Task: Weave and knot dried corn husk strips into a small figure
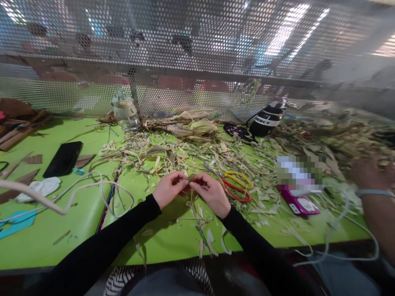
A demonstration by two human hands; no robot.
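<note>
Fingertips almost touching, my left hand (pixel 171 188) and my right hand (pixel 211 192) pinch a small piece of dried corn husk (pixel 191 179) between them. From under the fingers a thin strand of husk (pixel 194 203) hangs toward the table. Just right of my right hand lie scissors (pixel 236 185) with one yellow and one red handle. Shredded husk bits (pixel 173 158) are spread in front of both hands. The exact shape of the held piece is mostly hidden by my fingers.
On the green table (pixel 77 230) lie a black phone (pixel 63 158), a white cable (pixel 83 185) and a magenta packet (pixel 299 202). A clear bottle (pixel 126 113), whole husks (pixel 191 125) and a black bottle (pixel 267 119) line the perforated screen. Another person's hand (pixel 372 176) is at right.
</note>
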